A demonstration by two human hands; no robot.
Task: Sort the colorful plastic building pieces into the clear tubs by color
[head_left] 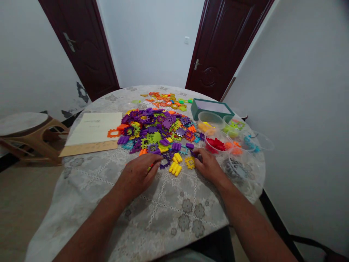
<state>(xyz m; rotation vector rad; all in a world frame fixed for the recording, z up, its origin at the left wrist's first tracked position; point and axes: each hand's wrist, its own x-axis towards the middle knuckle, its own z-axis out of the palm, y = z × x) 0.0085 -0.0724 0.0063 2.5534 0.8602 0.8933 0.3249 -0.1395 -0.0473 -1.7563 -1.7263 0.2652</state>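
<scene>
A heap of toothed plastic building pieces in purple, green, orange and blue lies mid-table. My left hand is at its near edge, thumb and fingers closed. A bit of red and yellow shows between them, but what it belongs to is hidden. Just beyond those fingertips lies a purple frame-shaped piece. My right hand has its fingers closed around a purple plastic piece, mostly covered. A yellow square piece lies beside it. Between my hands sit yellow ribbed pieces.
Clear round tubs on the right hold sorted pieces: yellow, red, grey. Behind them stands a green box. An open paper folder lies left. More orange pieces lie at the far edge. A stool stands left.
</scene>
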